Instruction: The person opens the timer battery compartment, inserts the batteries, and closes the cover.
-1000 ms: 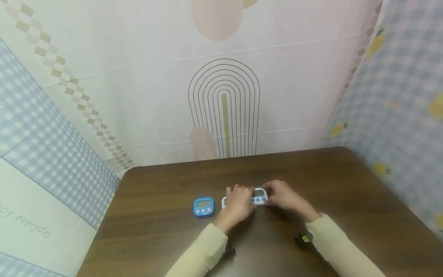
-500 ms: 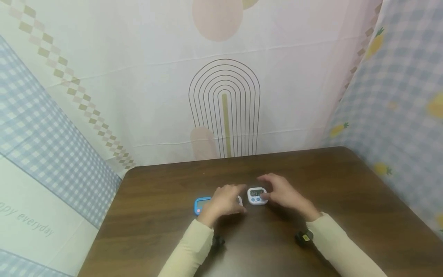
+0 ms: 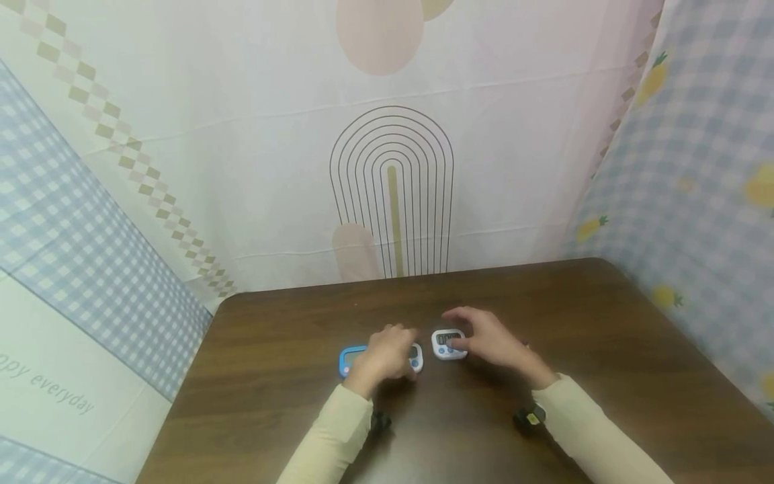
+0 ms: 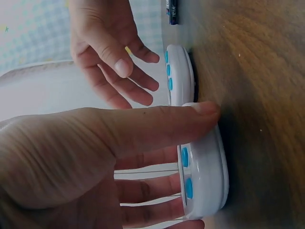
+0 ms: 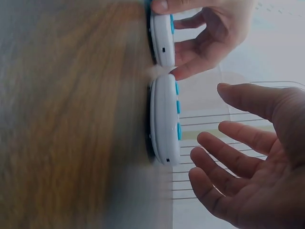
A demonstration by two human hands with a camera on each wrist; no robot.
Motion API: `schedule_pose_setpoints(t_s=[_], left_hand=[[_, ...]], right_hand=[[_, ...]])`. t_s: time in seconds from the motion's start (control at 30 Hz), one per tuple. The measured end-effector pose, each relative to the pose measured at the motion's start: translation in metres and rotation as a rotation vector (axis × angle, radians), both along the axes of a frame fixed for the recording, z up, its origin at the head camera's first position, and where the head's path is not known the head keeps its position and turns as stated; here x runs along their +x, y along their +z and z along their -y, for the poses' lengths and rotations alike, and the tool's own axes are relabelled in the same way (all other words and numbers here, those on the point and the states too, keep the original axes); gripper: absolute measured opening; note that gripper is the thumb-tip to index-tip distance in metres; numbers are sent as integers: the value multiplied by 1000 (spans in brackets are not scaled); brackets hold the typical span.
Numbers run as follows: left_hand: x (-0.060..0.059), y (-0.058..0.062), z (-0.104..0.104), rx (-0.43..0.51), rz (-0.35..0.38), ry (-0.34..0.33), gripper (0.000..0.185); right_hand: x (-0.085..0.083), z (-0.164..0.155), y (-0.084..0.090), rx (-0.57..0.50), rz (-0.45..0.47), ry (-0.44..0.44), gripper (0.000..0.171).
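My left hand (image 3: 385, 355) grips a white kitchen timer (image 3: 416, 357) with blue buttons. In the left wrist view its thumb lies along the near corner of that timer (image 4: 205, 167), with the fingers at the far side. To the right, a second white timer (image 3: 444, 344) lies face up, its display lit with digits. My right hand (image 3: 492, 339) hovers over the right end of this one, thumb and fingers spread; the right wrist view shows the fingers apart from the timer (image 5: 164, 119). A blue timer (image 3: 347, 359) with pink buttons is partly hidden behind my left hand.
The brown wooden table (image 3: 272, 403) reaches back to a patterned cloth (image 3: 272, 202). A dark battery (image 4: 172, 12) lies beyond the second white timer in the left wrist view. Checked cloth (image 3: 695, 222) hangs along the right side.
My left hand has left the right-hand timer and moved left onto the middle white one. My right hand has let go of its timer and opened above it.
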State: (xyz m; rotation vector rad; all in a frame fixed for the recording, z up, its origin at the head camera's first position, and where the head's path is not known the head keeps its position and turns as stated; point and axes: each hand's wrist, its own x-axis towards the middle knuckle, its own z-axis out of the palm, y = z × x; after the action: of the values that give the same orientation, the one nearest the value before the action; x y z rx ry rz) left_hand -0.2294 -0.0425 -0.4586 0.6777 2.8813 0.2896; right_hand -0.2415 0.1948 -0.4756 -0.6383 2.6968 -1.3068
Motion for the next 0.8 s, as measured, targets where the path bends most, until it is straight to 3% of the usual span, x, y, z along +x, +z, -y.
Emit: schedule_pose_setpoints(t_s=[0.23,0.43,0.8], left_hand=[[-2,4,2,40,-50,0,60],[-6,8,1,186,-115,7,67],[-6,9,-6,434,-184,95,66]], right_hand=[[2,3,0,-39,30,-5,49],[2,5,1,-72,50,-33,44],[1,6,-4,-140,63,-38,30]])
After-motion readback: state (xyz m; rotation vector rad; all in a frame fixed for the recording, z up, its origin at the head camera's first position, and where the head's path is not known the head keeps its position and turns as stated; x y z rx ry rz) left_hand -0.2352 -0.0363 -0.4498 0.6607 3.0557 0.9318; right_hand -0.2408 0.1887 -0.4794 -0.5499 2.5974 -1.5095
